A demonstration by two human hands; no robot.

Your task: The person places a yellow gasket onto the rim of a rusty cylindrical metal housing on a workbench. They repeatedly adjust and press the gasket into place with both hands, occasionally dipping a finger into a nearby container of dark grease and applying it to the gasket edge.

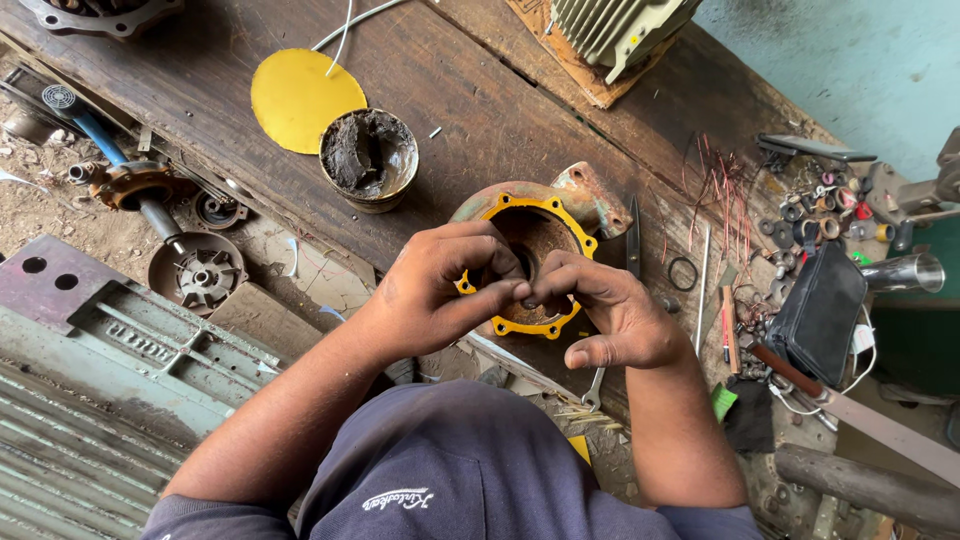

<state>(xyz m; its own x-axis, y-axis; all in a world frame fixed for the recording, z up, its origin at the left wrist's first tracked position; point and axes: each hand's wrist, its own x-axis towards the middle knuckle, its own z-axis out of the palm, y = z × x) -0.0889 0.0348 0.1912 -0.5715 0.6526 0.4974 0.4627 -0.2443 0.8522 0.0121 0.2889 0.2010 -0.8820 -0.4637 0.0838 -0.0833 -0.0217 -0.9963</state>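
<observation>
A rusty round pump housing (563, 197) with a yellow gasket ring (538, 212) on its face lies at the near edge of a dark wooden bench (470, 90). My left hand (435, 290) and my right hand (605, 312) meet over its centre, fingertips pinched together on a small dark part that the fingers hide. The housing's lower half is covered by both hands.
An open tin of dark grease (368, 158) and its yellow lid (296, 98) sit behind the housing. A grey finned motor (615, 28) stands at the back. Scissors (633, 235), a black O-ring (683, 273), wires, a black pouch (818, 310) and small parts lie right. Metal castings (110, 340) lie left.
</observation>
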